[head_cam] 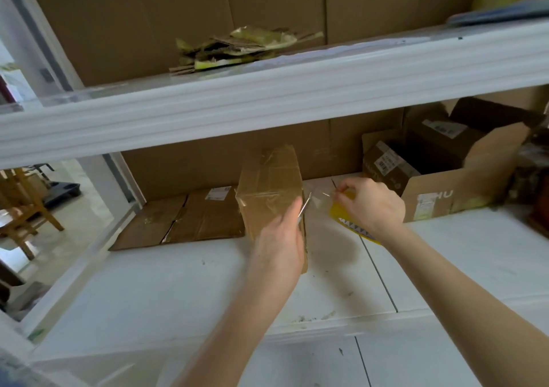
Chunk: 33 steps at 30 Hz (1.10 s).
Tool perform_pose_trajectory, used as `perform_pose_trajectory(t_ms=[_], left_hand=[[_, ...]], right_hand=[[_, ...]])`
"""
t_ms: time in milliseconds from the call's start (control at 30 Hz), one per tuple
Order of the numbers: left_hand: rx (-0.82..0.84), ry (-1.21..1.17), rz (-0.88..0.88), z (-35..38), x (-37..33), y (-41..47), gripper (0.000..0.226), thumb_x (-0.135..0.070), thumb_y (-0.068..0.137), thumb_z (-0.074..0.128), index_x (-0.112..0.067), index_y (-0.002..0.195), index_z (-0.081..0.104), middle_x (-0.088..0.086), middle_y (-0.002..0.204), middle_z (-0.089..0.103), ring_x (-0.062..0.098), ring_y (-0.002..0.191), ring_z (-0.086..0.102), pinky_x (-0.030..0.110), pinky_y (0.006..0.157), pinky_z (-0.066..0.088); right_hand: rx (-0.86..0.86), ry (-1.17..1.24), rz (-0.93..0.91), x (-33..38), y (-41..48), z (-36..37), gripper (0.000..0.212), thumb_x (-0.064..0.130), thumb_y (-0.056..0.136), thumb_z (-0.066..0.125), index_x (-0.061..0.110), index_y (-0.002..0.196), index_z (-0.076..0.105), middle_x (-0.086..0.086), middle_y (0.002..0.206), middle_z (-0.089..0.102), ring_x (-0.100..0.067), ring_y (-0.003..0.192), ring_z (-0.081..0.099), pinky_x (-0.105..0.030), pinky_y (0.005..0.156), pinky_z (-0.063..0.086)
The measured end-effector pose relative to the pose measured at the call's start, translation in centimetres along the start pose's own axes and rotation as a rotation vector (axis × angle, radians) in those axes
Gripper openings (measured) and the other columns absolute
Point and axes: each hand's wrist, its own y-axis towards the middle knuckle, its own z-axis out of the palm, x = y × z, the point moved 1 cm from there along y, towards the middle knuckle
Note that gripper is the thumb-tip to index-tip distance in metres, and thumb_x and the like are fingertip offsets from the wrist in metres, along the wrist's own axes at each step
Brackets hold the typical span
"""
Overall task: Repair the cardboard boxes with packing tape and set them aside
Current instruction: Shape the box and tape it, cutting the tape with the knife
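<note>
A small cardboard box (269,187) wrapped in clear tape stands on the white shelf (178,282) in the middle of the view. My left hand (280,238) rests against the box's right side and holds a thin metal blade (304,208). My right hand (371,205) grips a yellow tape dispenser (341,211) with a toothed edge, just right of the box. A strip of clear tape (319,198) stretches from the dispenser to the box.
Flattened cardboard (184,223) lies on the shelf left of the box. An open carton (445,172) with smaller boxes inside stands at the back right. The upper shelf board (267,101) overhangs, carrying cardboard and tape scraps (237,48). A wooden chair (23,205) stands far left.
</note>
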Motion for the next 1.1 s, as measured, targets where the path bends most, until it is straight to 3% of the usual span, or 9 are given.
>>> perform_pose_trajectory(t_ms=[333,567,833,933,1100], left_hand=[[0.152,0.151,-0.112,2.5,-1.2,2.7,0.055,-0.004,0.096,0.036,-0.031,0.144,0.040,0.006,0.103,0.059,0.027,0.095,0.058,0.040,0.080,0.052],[0.201,0.148,-0.128,2.6,-1.5,3.2,0.060,0.001,0.094,0.038,-0.030,0.145,0.038,0.008,0.115,0.061,0.027,0.104,0.058,0.041,0.088,0.052],[0.234,0.180,-0.149,2.9,-1.5,4.4,0.057,0.000,0.094,0.043,-0.029,0.143,0.042,0.009,0.125,0.060,0.029,0.112,0.057,0.039,0.093,0.051],[0.222,0.196,-0.128,3.0,-1.6,4.5,0.050,-0.004,0.094,0.045,-0.029,0.138,0.048,0.008,0.119,0.062,0.029,0.108,0.058,0.036,0.086,0.050],[0.196,0.203,-0.106,3.3,-2.3,4.7,0.042,-0.005,0.095,0.043,-0.027,0.126,0.058,0.007,0.110,0.064,0.028,0.100,0.059,0.031,0.071,0.044]], right_hand=[[0.000,-0.007,-0.012,0.5,-0.1,-0.7,0.016,0.052,0.092,0.049,0.041,0.091,0.060,0.012,0.066,0.048,-0.020,0.069,0.058,-0.029,0.060,0.052],[0.004,-0.021,-0.039,1.1,-0.3,-1.0,0.014,0.048,0.094,0.051,0.039,0.095,0.062,0.007,0.077,0.058,-0.018,0.068,0.056,-0.023,0.053,0.039],[-0.003,0.049,-0.014,0.5,-0.9,-0.8,0.012,0.050,0.091,0.051,0.044,0.084,0.059,0.008,0.078,0.062,-0.019,0.073,0.061,-0.032,0.066,0.056],[-0.006,0.057,-0.021,0.2,-1.3,-0.7,0.010,0.051,0.092,0.051,0.045,0.085,0.056,0.009,0.082,0.063,-0.017,0.075,0.062,-0.032,0.066,0.057],[-0.001,0.058,-0.009,-0.1,-1.6,-1.2,0.020,0.053,0.092,0.050,0.041,0.096,0.065,0.009,0.085,0.065,-0.018,0.077,0.063,-0.034,0.069,0.058]])
